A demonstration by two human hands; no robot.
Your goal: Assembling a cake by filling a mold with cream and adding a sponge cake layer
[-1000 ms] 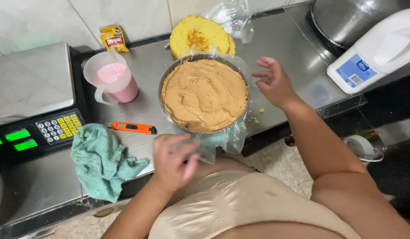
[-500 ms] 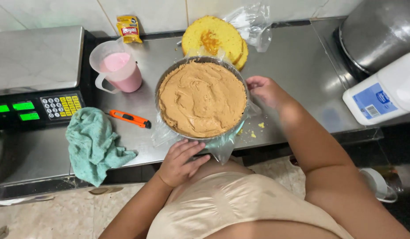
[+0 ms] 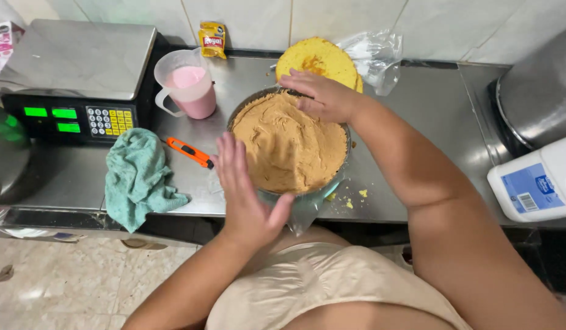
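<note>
A round metal cake pan (image 3: pixel 341 177) filled with tan caramel-coloured cream (image 3: pixel 289 143) stands on the steel counter (image 3: pixel 429 128), with clear plastic film hanging from its near side. My left hand (image 3: pixel 246 189) lies flat against the pan's near left rim, fingers spread. My right hand (image 3: pixel 319 95) rests on the pan's far rim, fingers over the edge of the cream. A yellow sponge cake layer (image 3: pixel 316 58) lies just behind the pan.
A pink liquid fills a plastic jug (image 3: pixel 188 85) at the back left, beside a digital scale (image 3: pixel 75 79). An orange utility knife (image 3: pixel 191 153) and a teal cloth (image 3: pixel 139 177) lie left of the pan. A white plastic jug (image 3: pixel 539 183) and large pot (image 3: pixel 536 91) stand right. Crumbs dot the counter's front edge.
My right hand has moved from the pan's right side to its far rim. My left hand has shifted from the near edge up along the left rim.
</note>
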